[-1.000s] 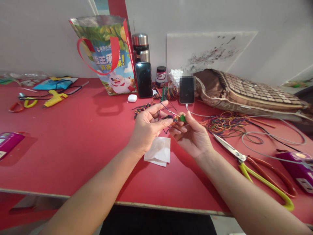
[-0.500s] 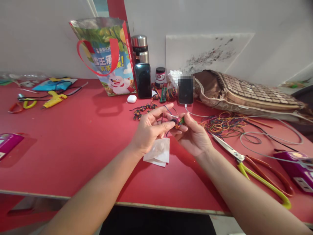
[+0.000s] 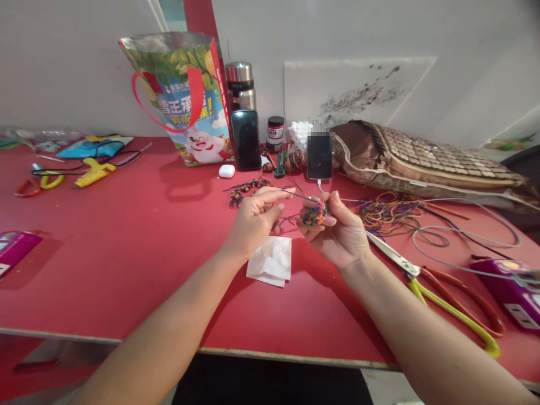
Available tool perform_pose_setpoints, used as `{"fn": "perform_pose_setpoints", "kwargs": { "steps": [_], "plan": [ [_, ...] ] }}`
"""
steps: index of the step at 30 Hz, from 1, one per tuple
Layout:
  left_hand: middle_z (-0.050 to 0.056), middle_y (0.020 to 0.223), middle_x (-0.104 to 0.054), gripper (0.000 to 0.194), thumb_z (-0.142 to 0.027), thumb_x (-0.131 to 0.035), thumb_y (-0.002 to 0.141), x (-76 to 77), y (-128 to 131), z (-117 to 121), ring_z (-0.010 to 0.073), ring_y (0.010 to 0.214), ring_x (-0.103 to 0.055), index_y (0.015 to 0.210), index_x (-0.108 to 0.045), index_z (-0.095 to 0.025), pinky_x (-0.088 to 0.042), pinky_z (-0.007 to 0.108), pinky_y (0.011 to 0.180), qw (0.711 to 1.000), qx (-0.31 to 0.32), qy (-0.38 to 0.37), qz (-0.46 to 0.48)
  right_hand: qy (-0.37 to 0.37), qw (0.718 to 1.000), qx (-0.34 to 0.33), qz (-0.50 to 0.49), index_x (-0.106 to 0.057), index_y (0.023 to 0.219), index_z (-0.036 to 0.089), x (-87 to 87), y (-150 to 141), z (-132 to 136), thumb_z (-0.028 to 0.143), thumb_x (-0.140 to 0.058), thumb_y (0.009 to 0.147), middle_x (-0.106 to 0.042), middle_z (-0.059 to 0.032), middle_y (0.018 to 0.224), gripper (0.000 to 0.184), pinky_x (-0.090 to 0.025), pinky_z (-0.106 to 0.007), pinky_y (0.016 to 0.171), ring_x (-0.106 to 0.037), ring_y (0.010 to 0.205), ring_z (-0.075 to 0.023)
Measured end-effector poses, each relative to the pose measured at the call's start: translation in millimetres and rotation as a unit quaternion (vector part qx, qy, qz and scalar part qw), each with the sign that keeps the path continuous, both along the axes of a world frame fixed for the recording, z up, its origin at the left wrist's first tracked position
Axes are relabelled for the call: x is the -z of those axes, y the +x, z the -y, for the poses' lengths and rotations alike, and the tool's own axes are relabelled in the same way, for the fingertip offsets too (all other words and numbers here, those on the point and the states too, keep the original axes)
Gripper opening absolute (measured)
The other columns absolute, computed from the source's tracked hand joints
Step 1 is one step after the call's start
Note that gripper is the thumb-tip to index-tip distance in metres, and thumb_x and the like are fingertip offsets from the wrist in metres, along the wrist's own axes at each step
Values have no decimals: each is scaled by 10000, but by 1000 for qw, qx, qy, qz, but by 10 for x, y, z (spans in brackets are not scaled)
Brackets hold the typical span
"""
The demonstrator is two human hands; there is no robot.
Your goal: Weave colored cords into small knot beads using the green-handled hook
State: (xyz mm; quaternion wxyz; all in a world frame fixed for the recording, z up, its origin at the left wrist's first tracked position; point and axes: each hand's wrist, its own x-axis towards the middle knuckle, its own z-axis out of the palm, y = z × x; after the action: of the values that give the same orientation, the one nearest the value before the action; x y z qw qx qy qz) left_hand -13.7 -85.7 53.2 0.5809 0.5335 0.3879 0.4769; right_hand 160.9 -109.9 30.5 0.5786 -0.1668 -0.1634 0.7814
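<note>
My right hand [image 3: 341, 236] is closed around a small multicoloured crocheted piece [image 3: 314, 214], pink at its upper edge. A crochet hook is gripped there too; only a bit of its green handle [image 3: 327, 205] and a glint of metal show. My left hand [image 3: 257, 219] is closed on dark yarn [image 3: 300, 195], which runs taut from its index finger to the piece. Loose strands hang between both hands. Beyond my left fingers lies a curled multicoloured crocheted strip [image 3: 241, 193]. A folded white tissue [image 3: 272, 260] lies below the hands.
Large scissors [image 3: 411, 269] and a tangle of yarn [image 3: 386, 214] lie right, near a purple power strip [image 3: 512, 287]. Behind stand a phone [image 3: 246, 140], a charging phone [image 3: 319, 157], a flask [image 3: 241, 84] and a shopping bag [image 3: 181, 101]. A yellow glue gun [image 3: 95, 171] lies left.
My hands have moved apart, the right one shifting slightly rightward with the crocheted piece. The yarn between them is now stretched out, and more of the piece shows.
</note>
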Motion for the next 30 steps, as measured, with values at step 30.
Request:
{"fn": "perform_pose_setpoints", "kwargs": {
  "steps": [30],
  "plan": [
    [83, 1096, -784, 218, -348, -722, 976, -21, 4, 53, 231, 1070, -713, 827, -829, -230, -541, 363, 990, 975, -59, 196, -89, -6, 999, -4, 40, -765, 745, 203, -16, -71, -17, 241, -955, 741, -550, 79, 564, 194, -470, -124, 473, -385, 464, -28]
  ]
}}
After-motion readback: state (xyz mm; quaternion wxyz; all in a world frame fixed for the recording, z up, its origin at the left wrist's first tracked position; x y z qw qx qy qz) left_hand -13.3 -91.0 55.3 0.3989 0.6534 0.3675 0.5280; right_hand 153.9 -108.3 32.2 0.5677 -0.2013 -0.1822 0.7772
